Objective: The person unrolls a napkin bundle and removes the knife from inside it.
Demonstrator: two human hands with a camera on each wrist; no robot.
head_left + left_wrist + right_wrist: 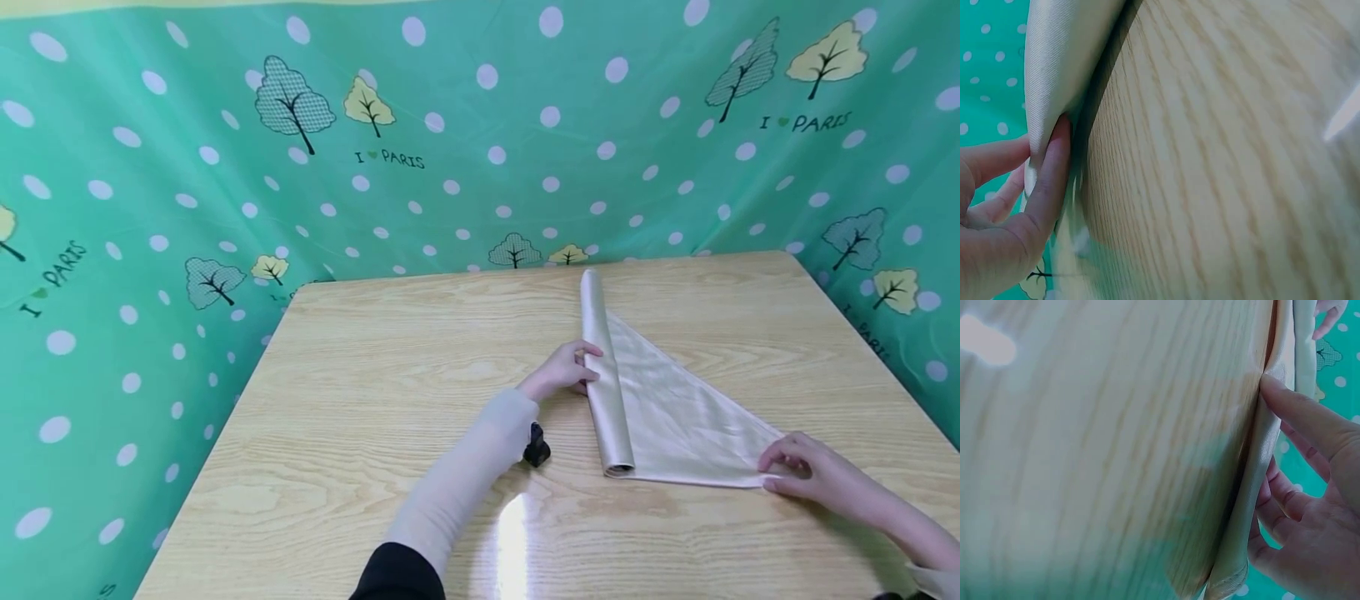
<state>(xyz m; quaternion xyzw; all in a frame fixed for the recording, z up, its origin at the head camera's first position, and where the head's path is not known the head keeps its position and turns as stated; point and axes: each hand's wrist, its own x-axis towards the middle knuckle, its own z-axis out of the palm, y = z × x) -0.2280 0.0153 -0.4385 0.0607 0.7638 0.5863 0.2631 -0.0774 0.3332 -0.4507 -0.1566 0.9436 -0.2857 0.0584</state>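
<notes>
A beige cloth (682, 417) lies on the wooden table, its left side rolled into a tube (606, 383) and its right side a flat triangle. My left hand (566, 367) grips the middle of the tube from its left side; in the left wrist view the fingers (1049, 169) pinch the cloth (1063, 62). At the triangle's right corner, my right hand (817, 475) pinches the cloth between thumb and fingers. The right wrist view has the thumb (1297, 412) against the cloth edge (1260, 456), the other fingers on its far side.
The wooden table (337, 417) extends around the cloth. A green dotted curtain (450, 125) with printed trees hangs behind and at both sides. A small black device (536, 446) is at my left wrist. Light reflects off the table near the front.
</notes>
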